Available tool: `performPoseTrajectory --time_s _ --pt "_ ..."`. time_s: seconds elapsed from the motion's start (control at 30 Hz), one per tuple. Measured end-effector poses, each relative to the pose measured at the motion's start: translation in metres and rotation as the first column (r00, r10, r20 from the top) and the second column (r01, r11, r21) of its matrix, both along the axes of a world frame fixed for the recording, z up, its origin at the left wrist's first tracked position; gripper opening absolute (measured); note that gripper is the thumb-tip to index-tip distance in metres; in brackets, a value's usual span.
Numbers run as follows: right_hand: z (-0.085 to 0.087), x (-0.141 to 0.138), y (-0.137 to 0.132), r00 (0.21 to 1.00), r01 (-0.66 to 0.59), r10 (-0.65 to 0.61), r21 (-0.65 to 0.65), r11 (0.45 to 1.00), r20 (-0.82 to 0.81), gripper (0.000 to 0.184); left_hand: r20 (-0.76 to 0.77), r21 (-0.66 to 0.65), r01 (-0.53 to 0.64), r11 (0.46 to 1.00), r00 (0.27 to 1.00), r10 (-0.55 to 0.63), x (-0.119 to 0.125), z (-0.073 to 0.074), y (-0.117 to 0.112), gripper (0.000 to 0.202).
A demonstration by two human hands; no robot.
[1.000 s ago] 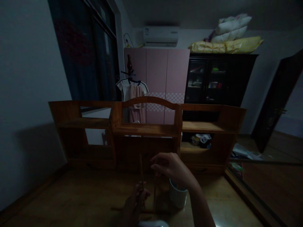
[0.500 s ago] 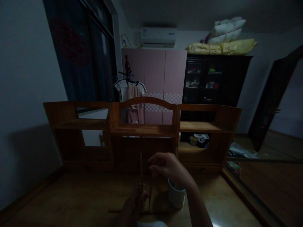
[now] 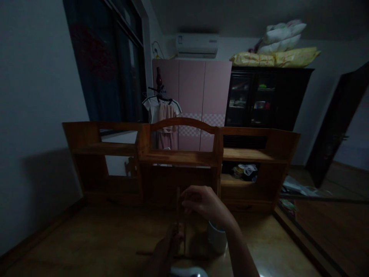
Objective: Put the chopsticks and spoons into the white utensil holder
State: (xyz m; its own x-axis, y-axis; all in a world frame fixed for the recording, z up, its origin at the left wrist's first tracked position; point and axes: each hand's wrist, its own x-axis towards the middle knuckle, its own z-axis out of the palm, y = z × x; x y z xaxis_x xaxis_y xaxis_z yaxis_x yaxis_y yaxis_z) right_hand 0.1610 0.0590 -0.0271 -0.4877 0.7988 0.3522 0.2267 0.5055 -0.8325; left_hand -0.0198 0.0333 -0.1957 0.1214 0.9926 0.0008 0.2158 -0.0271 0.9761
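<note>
In the head view, the only one we have, we see the left hand (image 3: 172, 235) low in the middle of the frame, its fingers wrapped around an upright stick (image 3: 178, 207) whose top rises toward the centre. Just right of it, the right hand (image 3: 204, 202) arches over, thumb and fingertips seemingly pinched on the upper end of a thin stick (image 3: 185, 236) that hangs down toward the tabletop (image 3: 109, 234). A third, lying stick (image 3: 143, 253) crosses the lower middle of the frame, and a pale cup (image 3: 217, 240) stands to the right of the sticks. We judge the sticks to be light and stiff, probably wooden, with little slip but easy to roll or pivot between fingertips, and the thinner one might snap if bent. We would grip the upright one around its lower part and pinch the thin one near its top; the dimness hides their texture.
</note>
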Motion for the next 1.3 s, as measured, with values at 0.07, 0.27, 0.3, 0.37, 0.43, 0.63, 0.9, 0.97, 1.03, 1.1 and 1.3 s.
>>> performPoseTrajectory --time_s 0.07,0.27,0.3,0.37,0.43,0.63,0.9,0.97,1.03,1.1,1.3 --pt "-0.001 -0.003 0.0 1.0 0.017 -0.018 0.024 1.0 0.01 0.012 -0.028 -0.019 0.005 1.0 1.0 -0.006 0.001 -0.002 0.001 0.064" --pt "-0.001 -0.009 -0.001 0.994 0.072 -0.082 0.124 0.99 0.075 0.01 -0.105 0.014 0.066 0.998 0.992 -0.064 -0.003 -0.007 0.001 0.063" --pt "-0.001 -0.01 -0.001 0.993 0.074 -0.085 0.132 0.988 0.085 0.01 -0.107 0.025 0.067 0.997 0.992 -0.064 -0.003 -0.008 0.0 0.062" --pt "0.0 -0.011 -0.001 0.991 0.078 -0.092 0.146 0.986 0.094 0.01 -0.122 0.033 0.079 0.996 0.99 -0.074 -0.005 -0.01 0.0 0.06" --pt "0.001 -0.012 -0.002 0.992 0.072 -0.087 0.149 0.986 0.096 0.01 -0.133 0.033 0.103 0.994 0.986 -0.098 -0.006 -0.012 0.0 0.059" --pt "0.005 -0.011 -0.006 0.994 0.066 -0.078 0.141 0.988 0.079 0.008 -0.099 0.068 0.12 0.99 0.989 -0.113 -0.007 -0.023 0.003 0.063" --pt "0.006 -0.01 -0.007 0.991 0.084 -0.098 0.148 0.985 0.087 0.007 -0.088 0.067 0.127 0.99 0.989 -0.121 -0.008 -0.008 0.003 0.064" --pt "0.006 -0.01 -0.007 0.992 0.086 -0.1 0.153 0.984 0.084 0.007 -0.091 0.063 0.125 0.99 0.989 -0.119 -0.006 -0.003 0.001 0.064" --pt "0.007 -0.011 -0.007 0.99 0.095 -0.111 0.168 0.981 0.09 0.007 -0.081 0.033 0.117 0.993 0.99 -0.114 -0.002 -0.001 0.001 0.066" --pt "0.008 -0.011 -0.008 0.987 0.102 -0.122 0.176 0.979 0.103 0.007 -0.063 -0.008 0.102 0.995 0.993 -0.102 0.001 -0.001 0.002 0.068" --pt "0.005 -0.016 -0.008 0.985 0.093 -0.119 0.19 0.977 0.128 0.009 -0.097 0.041 0.099 0.994 0.991 -0.094 0.002 -0.004 0.0 0.06"
